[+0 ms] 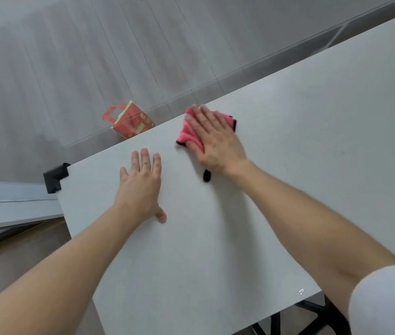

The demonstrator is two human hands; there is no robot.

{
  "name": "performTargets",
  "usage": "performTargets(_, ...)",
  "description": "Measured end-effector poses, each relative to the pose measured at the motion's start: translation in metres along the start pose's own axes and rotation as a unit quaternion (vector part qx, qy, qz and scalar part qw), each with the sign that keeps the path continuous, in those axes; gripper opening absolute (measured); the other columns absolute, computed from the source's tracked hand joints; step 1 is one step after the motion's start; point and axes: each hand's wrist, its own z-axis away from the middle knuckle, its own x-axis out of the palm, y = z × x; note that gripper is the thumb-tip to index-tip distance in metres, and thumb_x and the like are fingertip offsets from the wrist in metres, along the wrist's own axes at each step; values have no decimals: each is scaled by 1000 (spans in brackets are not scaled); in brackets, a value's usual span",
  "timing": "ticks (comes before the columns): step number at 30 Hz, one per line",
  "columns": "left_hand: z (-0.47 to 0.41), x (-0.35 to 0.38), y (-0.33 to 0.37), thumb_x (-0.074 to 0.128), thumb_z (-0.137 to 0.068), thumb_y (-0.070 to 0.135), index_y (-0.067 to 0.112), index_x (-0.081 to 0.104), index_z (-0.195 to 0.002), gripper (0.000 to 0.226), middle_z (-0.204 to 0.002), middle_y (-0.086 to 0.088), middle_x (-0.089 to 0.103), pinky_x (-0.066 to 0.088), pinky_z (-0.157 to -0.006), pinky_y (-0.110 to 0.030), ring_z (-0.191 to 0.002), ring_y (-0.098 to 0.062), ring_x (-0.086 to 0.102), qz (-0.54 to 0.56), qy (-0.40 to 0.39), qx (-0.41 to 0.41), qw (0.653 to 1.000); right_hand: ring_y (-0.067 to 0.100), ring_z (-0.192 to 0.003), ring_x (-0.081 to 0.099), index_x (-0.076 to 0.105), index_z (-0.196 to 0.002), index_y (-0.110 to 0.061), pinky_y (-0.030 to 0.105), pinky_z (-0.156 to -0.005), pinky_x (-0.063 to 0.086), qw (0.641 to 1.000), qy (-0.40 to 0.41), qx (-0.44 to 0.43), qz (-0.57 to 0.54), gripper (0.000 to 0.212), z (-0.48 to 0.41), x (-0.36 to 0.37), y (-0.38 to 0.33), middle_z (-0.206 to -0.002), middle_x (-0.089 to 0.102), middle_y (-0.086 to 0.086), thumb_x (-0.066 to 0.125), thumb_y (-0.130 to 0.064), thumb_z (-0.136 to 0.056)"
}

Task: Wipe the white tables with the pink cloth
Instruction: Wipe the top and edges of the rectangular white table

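We see the pink cloth [188, 134] under our right hand [213, 139], fingers straight, pressing it flat on the table [312, 141] right by the far edge. Our left hand [142, 182] lies flat beside it, palm down, holding nothing. Bare top runs wide right of the right hand; the table corner with its black guard [55, 176] is left of the left hand.

Right hand [215, 139] presses pink cloth [189, 134] flat on white table [312, 141] — left hand [141, 187] rests alongside.
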Motion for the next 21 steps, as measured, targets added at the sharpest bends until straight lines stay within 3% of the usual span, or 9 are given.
performTargets(4, 1, 2, -1, 103, -49, 64, 10, -19, -169, 180, -178, -21, -19, 20, -130, -67, -165, -44, -16, 25, 5, -2, 1000, 29, -169, 8, 13, -174, -12, 51, -136, 6, 961, 67, 265, 38, 84, 22, -33, 120, -182, 10, 10, 22, -62, -108)
performTargets(7, 1, 3, -2, 105, -48, 61, 12, -19, -169, 180, -178, -19, -20, 17, -131, -68, -165, -42, -18, 40, 8, -6, 999, 36, -167, 13, 16, -172, -4, 56, -134, 10, 922, 117, 370, 11, 83, 14, -27, 96, -180, 14, 19, 25, -57, -109)
performTargets(9, 1, 4, -2, 105, -48, 60, 13, -19, -169, 180, -178, -18, -21, 16, -131, -68, -165, -41, -19, 47, 8, -7, 999, 38, -166, 19, 23, -170, 0, 56, -134, 12, 945, 130, 301, -14, 80, 4, 0, 25, -178, 21, 22, 35, -50, -109)
performTargets(12, 1, 7, -3, 106, -46, 60, 14, -14, -170, 179, -178, -17, -22, 16, -131, -67, -166, -40, -18, 56, 12, -11, 998, 29, -168, 16, 25, -171, -8, 49, -136, 7, 996, 36, 74, -18, 75, 10, 28, -78, -180, 19, 13, 37, -50, -111)
performTargets(15, 1, 7, -4, 106, -43, 61, 16, -14, -171, 180, -179, -16, -21, 15, -132, -64, -166, -38, -16, 55, 21, -12, 998, 21, -169, 10, 25, -173, -17, 45, -136, 6, 1000, 11, -4, -14, 71, 43, 15, -50, -182, 15, 4, 36, -55, -113)
performTargets(18, 2, 5, 0, 107, -46, 57, 15, -18, -170, 181, -178, -17, -21, 14, -133, -62, -166, -40, -16, 55, 16, -23, 998, 24, -169, 10, 20, -174, -18, 49, -136, 8, 986, 52, 155, 35, 77, 96, -15, 58, -182, 13, 4, 34, -61, -111)
performTargets(21, 7, 8, 13, 107, -54, 49, 17, -14, -170, 170, -178, -18, -20, 20, -131, -61, -166, -44, -13, 26, 41, -20, 999, 28, -169, 6, 12, -174, -15, 52, -136, 5, 927, 78, 363, 42, 85, 141, -49, 151, -183, 7, 8, 22, -66, -107)
